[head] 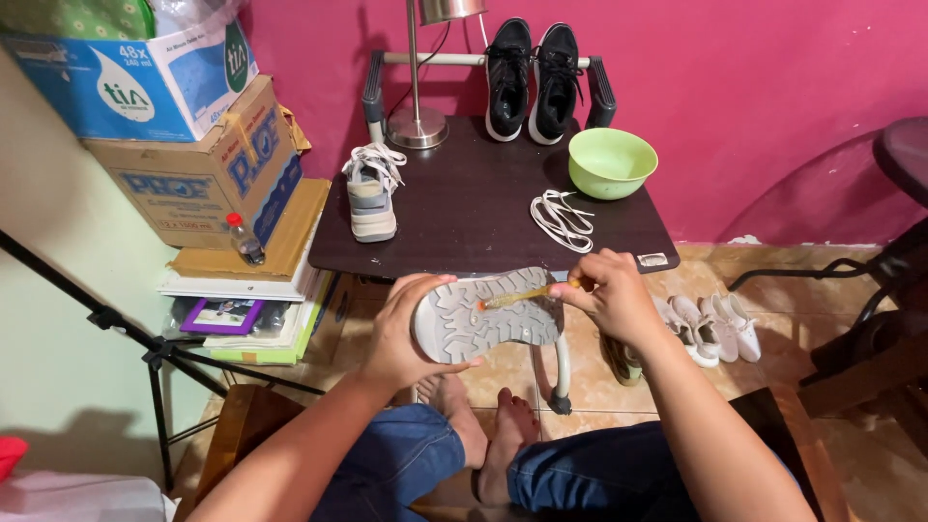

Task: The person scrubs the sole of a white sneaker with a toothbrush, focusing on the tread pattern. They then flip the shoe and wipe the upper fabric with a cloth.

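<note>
My left hand grips a grey sneaker by its heel end, sole turned up toward me. My right hand holds a thin orange toothbrush whose head rests on the sole's tread. Both hands hover just in front of the dark small table, above my bare feet. The matching grey sneaker stands on the table's left side, with loose white laces lying to the right.
A green bowl and a black shoe pair sit at the table's back, beside a metal lamp base. Cardboard boxes stack at left. White shoes lie on the floor at right. A tripod leg stands left.
</note>
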